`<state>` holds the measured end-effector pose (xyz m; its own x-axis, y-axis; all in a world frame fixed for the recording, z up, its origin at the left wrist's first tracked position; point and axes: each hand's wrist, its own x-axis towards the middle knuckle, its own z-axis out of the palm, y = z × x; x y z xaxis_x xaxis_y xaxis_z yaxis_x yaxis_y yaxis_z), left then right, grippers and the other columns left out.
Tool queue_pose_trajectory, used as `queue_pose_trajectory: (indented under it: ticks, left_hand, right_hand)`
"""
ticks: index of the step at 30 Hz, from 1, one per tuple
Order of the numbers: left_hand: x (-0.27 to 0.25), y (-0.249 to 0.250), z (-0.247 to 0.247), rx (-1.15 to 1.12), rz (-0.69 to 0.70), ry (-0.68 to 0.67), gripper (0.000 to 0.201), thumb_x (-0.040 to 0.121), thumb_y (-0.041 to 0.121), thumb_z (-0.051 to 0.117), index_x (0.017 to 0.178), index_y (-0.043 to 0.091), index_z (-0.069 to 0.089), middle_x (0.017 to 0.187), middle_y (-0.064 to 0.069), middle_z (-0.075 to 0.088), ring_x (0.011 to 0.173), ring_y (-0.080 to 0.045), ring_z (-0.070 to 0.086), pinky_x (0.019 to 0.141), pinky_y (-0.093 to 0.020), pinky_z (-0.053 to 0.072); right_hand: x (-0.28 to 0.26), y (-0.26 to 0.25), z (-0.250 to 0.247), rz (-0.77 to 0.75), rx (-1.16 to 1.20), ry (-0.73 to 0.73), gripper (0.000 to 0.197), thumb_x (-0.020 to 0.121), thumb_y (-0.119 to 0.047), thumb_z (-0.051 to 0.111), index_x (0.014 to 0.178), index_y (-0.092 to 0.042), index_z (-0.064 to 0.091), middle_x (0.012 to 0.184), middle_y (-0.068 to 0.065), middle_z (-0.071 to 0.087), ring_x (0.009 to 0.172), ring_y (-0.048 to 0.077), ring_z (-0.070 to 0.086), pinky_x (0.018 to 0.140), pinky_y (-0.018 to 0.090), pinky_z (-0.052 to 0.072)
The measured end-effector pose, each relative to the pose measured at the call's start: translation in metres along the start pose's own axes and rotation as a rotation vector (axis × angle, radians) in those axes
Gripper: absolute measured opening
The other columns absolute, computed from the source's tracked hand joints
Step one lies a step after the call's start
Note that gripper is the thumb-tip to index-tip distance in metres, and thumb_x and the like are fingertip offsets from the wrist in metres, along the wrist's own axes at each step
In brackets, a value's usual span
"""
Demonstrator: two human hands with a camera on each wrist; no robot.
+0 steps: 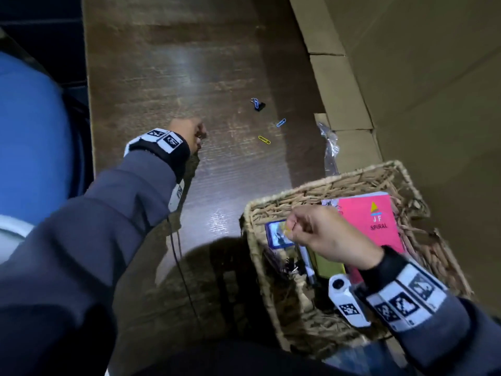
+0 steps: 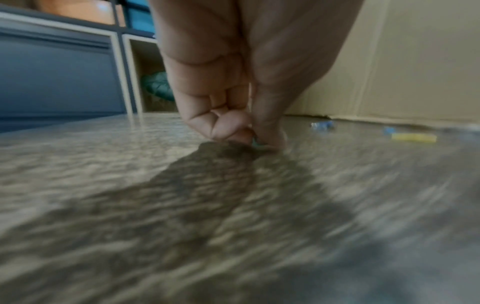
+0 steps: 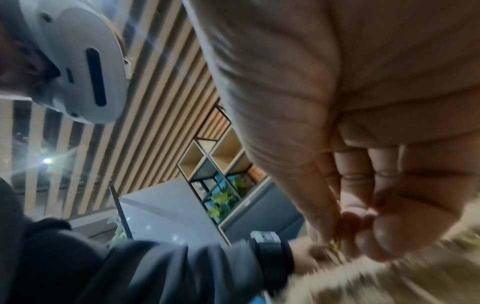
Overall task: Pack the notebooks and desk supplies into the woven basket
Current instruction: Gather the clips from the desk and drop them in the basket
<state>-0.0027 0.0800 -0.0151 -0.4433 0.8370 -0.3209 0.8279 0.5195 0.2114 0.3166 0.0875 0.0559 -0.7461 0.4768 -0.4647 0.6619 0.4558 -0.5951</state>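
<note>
**A:** Starting at the left, what is the left hand (image 1: 189, 134) doing?

**B:** It is reaching down to the wooden table (image 1: 168, 77), thumb and fingertips (image 2: 233, 131) pressing together at the surface. In the left wrist view something small and teal (image 2: 255, 142) is showing between them, touching the table; it is too blurred to name.

**A:** And moving right across the table?

**B:** A black binder clip (image 1: 259, 106) is lying beside a blue paper clip (image 1: 254, 101), the two touching. Nearer the person, a second blue paper clip (image 1: 281, 122) and a yellow paper clip (image 1: 264, 140) are lying apart from each other. A crumpled clear wrapper (image 1: 329, 142) is sitting against the cardboard wall (image 1: 406, 77).

**A:** And the right side?

**B:** The right hand (image 1: 320, 234) is hovering over the woven basket (image 1: 271, 202), fingers curling in and pinching something small and yellow (image 3: 337, 245). The basket is holding a pink spiral notebook (image 1: 376, 223), a blue-bordered card (image 1: 278, 234), a marker (image 1: 307, 263) and a yellow-green pad (image 1: 329, 268).
</note>
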Motion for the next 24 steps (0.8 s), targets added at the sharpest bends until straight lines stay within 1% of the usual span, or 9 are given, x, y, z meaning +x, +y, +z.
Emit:
queue_pose_trajectory:
  ticks: [2,4,8,11,13,15,17,21,24]
  left_hand:
    - [-0.017,0.006,-0.014,-0.137,-0.005,0.038,0.024,0.086,0.001,0.056,0.107,0.006,0.065,0.089,-0.01,0.062,0.093,-0.026,0.062,0.089,-0.029,0.045]
    - [-0.041,0.02,-0.033,-0.199,0.006,0.077,0.021,0.084,0.008,0.064,0.104,0.007,0.069,0.1,-0.014,0.071,0.102,-0.028,0.065,0.09,-0.027,0.045]
    - [-0.088,0.051,-0.062,-0.326,0.054,0.06,0.02,0.077,0.014,0.075,0.097,0.011,0.072,0.082,-0.004,0.068,0.079,-0.014,0.064,0.082,-0.017,0.047]
    - [-0.124,0.079,-0.071,-0.371,0.132,-0.003,0.022,0.075,0.016,0.077,0.096,0.014,0.07,0.078,-0.002,0.07,0.065,-0.01,0.063,0.064,-0.009,0.043]
    - [-0.147,0.097,-0.067,-0.353,0.183,-0.058,0.023,0.073,0.017,0.078,0.093,0.015,0.068,0.075,0.0,0.07,0.06,-0.006,0.06,0.059,-0.005,0.039]
    - [-0.165,0.113,-0.056,-0.332,0.228,-0.115,0.023,0.071,0.018,0.079,0.09,0.017,0.067,0.072,0.002,0.068,0.057,-0.003,0.057,0.057,-0.008,0.039]
    - [-0.178,0.129,-0.043,-0.283,0.262,-0.181,0.02,0.073,0.017,0.077,0.092,0.018,0.069,0.072,0.003,0.067,0.062,-0.007,0.057,0.061,-0.015,0.041]
    - [-0.188,0.163,-0.009,-0.157,0.256,-0.332,0.014,0.08,0.016,0.07,0.093,0.016,0.074,0.065,0.007,0.067,0.073,-0.007,0.06,0.082,-0.025,0.052]
    - [-0.184,0.185,0.01,-0.049,0.243,-0.424,0.01,0.077,0.014,0.07,0.086,0.013,0.076,0.074,0.002,0.075,0.071,-0.009,0.063,0.082,-0.029,0.059]
  right_hand:
    - [-0.003,0.006,0.013,0.006,-0.072,-0.034,0.007,0.082,-0.005,0.057,0.077,-0.008,0.061,0.064,0.0,0.059,0.059,0.012,0.051,0.052,0.017,0.034]
    - [-0.002,0.008,0.021,0.021,-0.137,-0.079,0.01,0.083,-0.007,0.055,0.077,-0.009,0.063,0.067,0.001,0.06,0.063,0.016,0.053,0.057,0.024,0.035]
    - [0.004,0.004,0.035,0.013,-0.274,-0.116,0.014,0.081,-0.011,0.055,0.079,-0.008,0.068,0.082,0.01,0.071,0.076,0.022,0.06,0.06,0.027,0.04]
    - [0.011,0.006,0.05,0.05,-0.314,-0.125,0.017,0.082,-0.007,0.053,0.082,-0.006,0.07,0.089,0.012,0.071,0.084,0.026,0.063,0.066,0.023,0.047]
    - [0.014,0.01,0.058,0.071,-0.333,-0.141,0.012,0.081,-0.007,0.058,0.083,-0.004,0.07,0.09,0.015,0.07,0.089,0.03,0.066,0.076,0.032,0.054]
    - [0.012,0.012,0.057,0.092,-0.345,-0.157,0.013,0.077,-0.014,0.07,0.084,-0.003,0.069,0.09,0.015,0.069,0.088,0.029,0.066,0.076,0.033,0.054]
    - [0.007,0.014,0.046,0.105,-0.322,-0.143,0.023,0.071,-0.025,0.077,0.079,-0.005,0.068,0.084,0.015,0.067,0.083,0.027,0.064,0.07,0.031,0.049]
    - [-0.007,0.021,0.008,0.11,-0.263,0.02,0.024,0.071,-0.029,0.076,0.067,-0.008,0.066,0.072,0.014,0.067,0.074,0.026,0.062,0.063,0.03,0.044]
    - [-0.02,0.026,-0.018,0.089,-0.219,0.126,0.018,0.075,-0.021,0.068,0.06,-0.016,0.06,0.068,0.014,0.067,0.073,0.028,0.063,0.066,0.03,0.051]
